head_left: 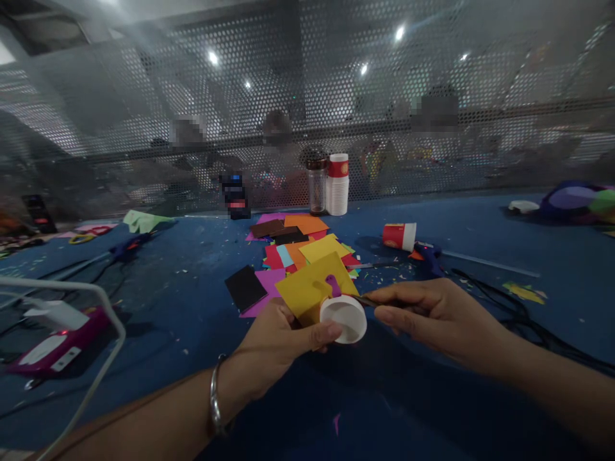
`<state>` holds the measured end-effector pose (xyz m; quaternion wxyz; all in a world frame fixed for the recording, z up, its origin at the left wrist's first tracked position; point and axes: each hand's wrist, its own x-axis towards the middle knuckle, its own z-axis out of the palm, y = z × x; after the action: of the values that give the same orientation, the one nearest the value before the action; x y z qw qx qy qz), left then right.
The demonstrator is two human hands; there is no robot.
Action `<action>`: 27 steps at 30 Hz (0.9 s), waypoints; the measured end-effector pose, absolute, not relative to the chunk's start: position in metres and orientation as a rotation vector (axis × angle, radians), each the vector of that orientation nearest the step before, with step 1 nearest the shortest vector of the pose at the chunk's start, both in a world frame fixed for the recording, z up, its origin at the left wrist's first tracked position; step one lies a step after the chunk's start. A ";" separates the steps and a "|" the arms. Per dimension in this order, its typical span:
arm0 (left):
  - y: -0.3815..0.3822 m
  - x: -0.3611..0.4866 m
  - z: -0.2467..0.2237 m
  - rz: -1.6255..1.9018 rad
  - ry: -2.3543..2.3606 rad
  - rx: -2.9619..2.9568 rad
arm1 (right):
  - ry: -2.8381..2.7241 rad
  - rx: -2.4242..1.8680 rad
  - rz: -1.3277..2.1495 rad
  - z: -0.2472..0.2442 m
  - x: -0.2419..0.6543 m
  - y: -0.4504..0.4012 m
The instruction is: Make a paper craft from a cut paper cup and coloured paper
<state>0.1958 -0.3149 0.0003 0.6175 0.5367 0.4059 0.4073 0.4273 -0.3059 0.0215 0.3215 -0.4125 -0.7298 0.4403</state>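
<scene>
My left hand (298, 336), a bracelet at its wrist, is closed on a white paper cup (353, 323) whose open mouth faces me. Right behind the cup is a yellow paper sheet (307, 291), seemingly pinched along with it. A small purple cut-out (332, 283) stands up at the cup's far rim, against the yellow. From the right, my right hand (423, 314) grips a thin dark tool (366, 301) between thumb and fingers. Its tip reaches the cup's edge by the yellow sheet, and its exact kind is hidden by the fingers.
Coloured papers (307, 224) lie piled ahead, with a black sheet (245, 288) on the left. A red-and-white cup (398, 237) rests on its side by a blue glue gun (429, 256). Stacked cups (339, 192) and a bottle (317, 186) stand behind. A magenta power strip (52, 352) sits left.
</scene>
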 end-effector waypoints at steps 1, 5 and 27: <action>-0.315 0.196 0.001 0.934 0.919 1.236 | -1.912 -1.088 1.162 0.021 0.427 -0.306; -0.314 0.195 0.003 0.918 0.885 1.225 | -1.956 -1.127 1.130 0.022 0.427 -0.306; -0.314 0.191 0.003 0.902 0.836 1.369 | -1.991 -1.088 1.149 0.026 0.427 -0.308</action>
<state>0.1909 -0.3137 0.0030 0.6056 0.5919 0.3615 0.3901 0.4268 -0.3079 0.0257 0.2949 -0.4087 -0.7480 0.4318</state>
